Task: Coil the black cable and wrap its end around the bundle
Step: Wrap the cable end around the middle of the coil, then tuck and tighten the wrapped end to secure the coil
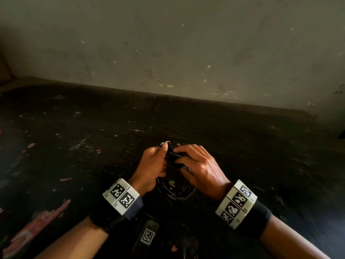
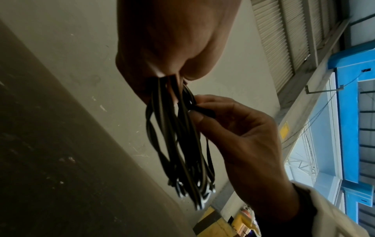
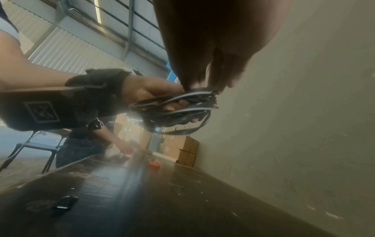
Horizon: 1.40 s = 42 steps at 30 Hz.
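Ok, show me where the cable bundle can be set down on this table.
Bare tabletop lies between the hands and the wall, and more to the right of the right hand. It is crowded at the near edge: a black strap lies below the left hand, with reddish scraps at the left. Both hands hold the bundle.

So both hands sit right over the middle of the desk (image 1: 242, 146), left hand (image 1: 151, 165) and right hand (image 1: 199, 165) nearly touching, with the coiled cable (image 1: 175, 191) held between them and its loops hanging toward the person. The wall (image 1: 168, 43) runs along the desk's far edge. Cardboard boxes (image 3: 182, 150) are stacked against the wall past the desk's left end, a chair (image 3: 36, 146) nearby.
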Tool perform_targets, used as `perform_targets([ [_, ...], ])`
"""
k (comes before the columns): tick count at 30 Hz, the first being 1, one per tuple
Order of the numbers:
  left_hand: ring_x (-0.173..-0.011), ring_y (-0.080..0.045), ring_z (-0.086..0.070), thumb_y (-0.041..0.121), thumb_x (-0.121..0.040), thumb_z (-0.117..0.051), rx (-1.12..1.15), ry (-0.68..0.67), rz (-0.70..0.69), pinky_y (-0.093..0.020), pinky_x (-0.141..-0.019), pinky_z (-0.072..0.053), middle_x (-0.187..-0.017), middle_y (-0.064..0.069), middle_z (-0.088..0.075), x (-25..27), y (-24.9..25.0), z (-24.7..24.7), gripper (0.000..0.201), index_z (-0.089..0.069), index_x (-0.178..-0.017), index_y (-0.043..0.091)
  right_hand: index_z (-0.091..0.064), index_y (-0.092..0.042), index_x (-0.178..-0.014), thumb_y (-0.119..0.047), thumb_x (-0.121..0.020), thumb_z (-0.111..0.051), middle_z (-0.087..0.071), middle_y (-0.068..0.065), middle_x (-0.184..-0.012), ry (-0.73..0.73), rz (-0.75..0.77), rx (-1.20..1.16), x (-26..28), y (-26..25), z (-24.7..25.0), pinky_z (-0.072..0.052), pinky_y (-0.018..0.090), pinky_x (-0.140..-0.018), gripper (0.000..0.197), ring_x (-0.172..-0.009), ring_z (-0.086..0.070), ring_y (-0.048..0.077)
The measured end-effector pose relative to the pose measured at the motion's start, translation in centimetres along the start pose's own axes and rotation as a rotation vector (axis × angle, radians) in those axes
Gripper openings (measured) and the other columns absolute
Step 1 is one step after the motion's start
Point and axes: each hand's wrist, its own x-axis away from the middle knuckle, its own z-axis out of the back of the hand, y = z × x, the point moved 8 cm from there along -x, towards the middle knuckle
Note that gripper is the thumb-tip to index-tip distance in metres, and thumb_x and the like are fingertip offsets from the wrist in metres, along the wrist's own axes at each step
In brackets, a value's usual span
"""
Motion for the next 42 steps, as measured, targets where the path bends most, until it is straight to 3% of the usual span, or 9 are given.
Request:
perform_targets([
  [5, -0.039, -0.003, -0.038, 0.035, -0.098, -0.044, -0.141, -0.013, -0.058, -0.019, -0.037, -0.028, -0.047, 0.009, -0.044, 0.4, -0.2, -1.3, 0.029, -0.062, -0.085, 0.017, -0.067, -0.012, -0.101, -0.015, -0.084, -0.063, -0.059, 0.009, -0.121, 0.032, -0.047, -0.123, -0.5, 0.0, 0.8, -0.044, 0.027, -0.094, 0.017, -0.112, -0.055, 0.019],
  [10, -0.039, 0.001, -0.038, 0.026, -0.099, -0.040, -0.161, -0.084, -0.254, -0.013, -0.039, -0.029, -0.049, 0.010, -0.046, 1.2, 1.1, -1.9, 0.030, -0.059, -0.079, 0.016, -0.070, -0.012, -0.093, -0.015, -0.082, -0.069, -0.062, -0.002, -0.114, 0.074, -0.386, -0.535, -0.5, 2.8, 0.8, -0.046, 0.012, -0.089, 0.011, -0.105, -0.059, 0.003],
  [16, -0.047, 0.006, -0.053, 0.028, -0.100, -0.037, -0.286, -0.088, -0.384, -0.009, -0.049, -0.039, -0.053, 0.017, -0.062, 1.4, 1.6, -1.8, 0.033, -0.065, -0.086, 0.020, -0.073, -0.008, -0.089, -0.013, -0.080, -0.071, -0.073, 0.006, -0.088, 0.075, -0.604, -0.797, 0.0, 4.0, -0.3, -0.058, 0.035, -0.077, 0.010, -0.082, -0.070, 0.015],
  [21, -0.056, 0.001, -0.051, 0.027, -0.100, -0.036, -0.435, -0.082, -0.459, -0.024, -0.061, -0.041, -0.067, 0.004, -0.057, 1.4, 1.9, -1.6, 0.037, -0.063, -0.080, 0.010, -0.072, -0.007, -0.091, -0.005, -0.079, -0.071, -0.073, 0.009, -0.093, 0.042, -0.681, -0.932, 0.4, 4.0, -0.9, -0.058, 0.029, -0.079, 0.013, -0.085, -0.070, 0.015],
  [26, -0.049, 0.006, -0.049, 0.021, -0.100, -0.037, -0.573, -0.094, -0.557, -0.011, -0.051, -0.033, -0.054, 0.011, -0.048, 1.5, 2.2, -1.9, 0.034, -0.059, -0.074, 0.020, -0.068, -0.007, -0.095, 0.001, -0.074, -0.073, -0.070, 0.017, -0.095, 0.068, -0.753, -0.984, 1.0, 3.9, -1.5, -0.054, 0.029, -0.080, 0.023, -0.081, -0.065, 0.016],
  [33, -0.057, 0.006, -0.053, 0.032, -0.100, -0.035, -0.655, -0.282, -0.486, -0.017, -0.060, -0.039, -0.062, 0.010, -0.060, 1.6, 1.8, -1.9, 0.042, -0.067, -0.084, 0.010, -0.071, -0.013, -0.091, -0.019, -0.081, -0.070, -0.070, -0.002, -0.076, -0.242, -0.839, -0.964, 2.0, 3.7, -3.1, -0.051, 0.015, -0.066, 0.011, -0.069, -0.064, 0.005],
  [36, -0.057, 0.004, -0.053, 0.035, -0.100, -0.034, -0.676, -0.346, -0.442, -0.021, -0.058, -0.042, -0.062, 0.010, -0.063, 1.8, 2.0, -1.9, 0.045, -0.068, -0.085, 0.011, -0.073, -0.015, -0.083, -0.021, -0.082, -0.070, -0.070, -0.004, -0.073, -0.235, -0.808, -0.971, 2.1, 3.4, -2.8, -0.051, 0.015, -0.066, 0.007, -0.068, -0.065, 0.004],
  [39, -0.065, -0.011, -0.056, 0.040, -0.099, -0.034, -0.703, -0.340, -0.426, -0.040, -0.067, -0.046, -0.076, -0.016, -0.066, 1.7, 1.9, -1.7, 0.049, -0.066, -0.087, 0.005, -0.073, -0.017, -0.078, -0.019, -0.081, -0.070, -0.070, -0.004, -0.070, -0.203, -0.834, -1.014, 2.4, 3.4, -3.3, -0.051, 0.018, -0.066, 0.004, -0.068, -0.064, 0.006],
  [42, -0.057, -0.011, -0.053, 0.036, -0.096, -0.046, -0.496, -0.341, -0.314, -0.030, -0.054, -0.045, -0.060, 0.001, -0.060, 1.6, 1.0, -1.3, 0.034, -0.061, -0.082, 0.009, -0.072, -0.011, -0.079, -0.017, -0.080, -0.071, -0.070, 0.004, -0.074, -0.103, -0.918, -1.054, 2.9, 3.8, -3.6, -0.051, 0.021, -0.063, 0.007, -0.068, -0.064, 0.011],
])
